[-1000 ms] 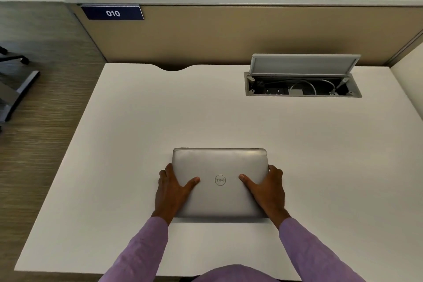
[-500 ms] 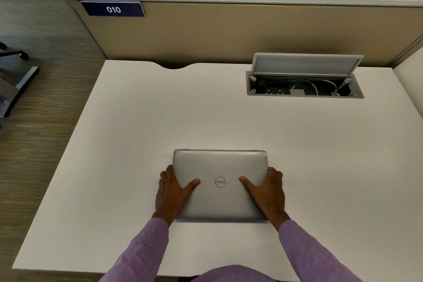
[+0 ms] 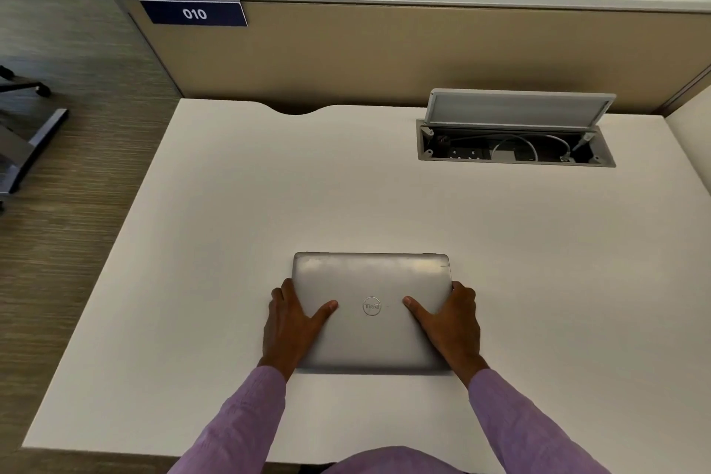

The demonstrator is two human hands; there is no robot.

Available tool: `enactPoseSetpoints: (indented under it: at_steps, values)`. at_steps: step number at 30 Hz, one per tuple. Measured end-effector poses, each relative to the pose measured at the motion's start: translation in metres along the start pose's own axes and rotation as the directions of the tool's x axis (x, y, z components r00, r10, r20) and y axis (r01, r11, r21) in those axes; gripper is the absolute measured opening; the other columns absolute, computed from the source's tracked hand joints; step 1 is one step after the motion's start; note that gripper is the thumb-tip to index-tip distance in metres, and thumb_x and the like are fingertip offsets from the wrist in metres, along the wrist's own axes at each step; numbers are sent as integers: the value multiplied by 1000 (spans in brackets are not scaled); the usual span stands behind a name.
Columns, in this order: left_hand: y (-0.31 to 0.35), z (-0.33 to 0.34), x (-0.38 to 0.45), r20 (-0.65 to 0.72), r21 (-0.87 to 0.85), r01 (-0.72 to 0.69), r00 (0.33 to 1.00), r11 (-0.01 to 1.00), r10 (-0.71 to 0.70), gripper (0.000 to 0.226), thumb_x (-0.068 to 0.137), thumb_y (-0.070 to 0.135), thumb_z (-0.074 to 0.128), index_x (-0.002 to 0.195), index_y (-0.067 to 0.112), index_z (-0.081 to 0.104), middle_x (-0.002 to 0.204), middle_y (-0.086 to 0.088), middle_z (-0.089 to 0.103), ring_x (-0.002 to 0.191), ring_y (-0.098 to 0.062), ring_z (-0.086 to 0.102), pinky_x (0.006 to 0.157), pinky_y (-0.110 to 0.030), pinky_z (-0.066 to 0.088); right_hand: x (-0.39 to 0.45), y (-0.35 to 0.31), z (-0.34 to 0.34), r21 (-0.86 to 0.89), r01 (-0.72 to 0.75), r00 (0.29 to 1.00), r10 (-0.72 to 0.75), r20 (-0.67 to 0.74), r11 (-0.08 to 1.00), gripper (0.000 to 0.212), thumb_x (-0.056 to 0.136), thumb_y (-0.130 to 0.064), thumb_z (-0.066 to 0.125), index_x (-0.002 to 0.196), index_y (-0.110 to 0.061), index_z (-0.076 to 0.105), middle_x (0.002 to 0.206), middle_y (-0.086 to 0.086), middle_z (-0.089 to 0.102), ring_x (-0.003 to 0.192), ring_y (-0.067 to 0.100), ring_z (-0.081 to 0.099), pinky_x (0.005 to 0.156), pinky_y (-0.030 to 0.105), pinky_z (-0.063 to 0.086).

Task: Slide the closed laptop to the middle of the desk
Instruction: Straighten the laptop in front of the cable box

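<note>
Your left hand [image 3: 293, 323] and right hand [image 3: 451, 323] clasp the side edges of the closed silver-grey laptop [image 3: 371, 310], thumbs flat on its lid and fingers wrapped over the rims. It lies flat on the white rectangular desk [image 3: 231, 223], nearer your edge than the middle. Push unevenly and it will likely skew; press too lightly and your palms may slip. Overshoot far to the right and it nears the open grey metal cable box [image 3: 515, 144].

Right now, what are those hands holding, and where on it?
The closed laptop, flat on the desk: left hand grips its left edge, right hand its right edge, thumbs on the lid.
</note>
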State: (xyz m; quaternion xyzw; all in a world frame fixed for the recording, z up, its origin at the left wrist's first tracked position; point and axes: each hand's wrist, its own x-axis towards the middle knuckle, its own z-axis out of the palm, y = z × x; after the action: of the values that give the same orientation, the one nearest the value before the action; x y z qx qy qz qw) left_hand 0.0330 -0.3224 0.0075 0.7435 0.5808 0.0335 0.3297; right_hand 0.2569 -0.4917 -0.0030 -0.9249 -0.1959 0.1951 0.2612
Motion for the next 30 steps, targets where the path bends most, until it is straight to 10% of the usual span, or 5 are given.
enactPoseSetpoints:
  at_steps: [14, 18, 23, 30]
  values:
    - [5, 1, -4, -76, 340, -47, 994, 939, 78, 104, 79, 84, 44, 147, 6, 32, 120, -12, 51, 105, -32, 52, 82, -44, 51, -2, -1, 1, -170, 39, 999, -44, -28, 985, 93, 66, -84, 64, 121, -12, 45, 112, 9, 51, 103, 33, 55, 81, 46, 53]
    - [1, 4, -4, -121, 360, -115, 978, 926, 169, 111, 79, 85, 24, 154, 4, 25, 144, -18, 44, 128, -35, 45, 104, -46, 42, -3, -3, 1, -216, 92, 992, -109, -69, 972, 106, 70, -81, 64, 139, -5, 37, 127, 14, 49, 111, 36, 53, 89, 47, 49]
    - [0, 9, 2, -62, 330, -243, 959, 912, 278, 105, 87, 79, 21, 158, 4, 7, 168, -14, 6, 155, -31, 8, 125, -46, 9, -5, -11, 3, -221, 255, 965, -263, -10, 941, 109, 88, -68, 56, 155, 6, 14, 162, 23, 22, 150, 37, 21, 122, 45, 24]
    - [7, 21, 6, 44, 328, -411, 906, 851, 421, 88, 95, 70, 13, 159, 11, 0, 168, -4, -5, 156, -21, -4, 126, -37, -1, -8, -27, 10, -227, 434, 900, -430, 72, 872, 74, 101, -45, 17, 158, 2, 9, 168, 18, 3, 156, 30, -1, 126, 46, 11]
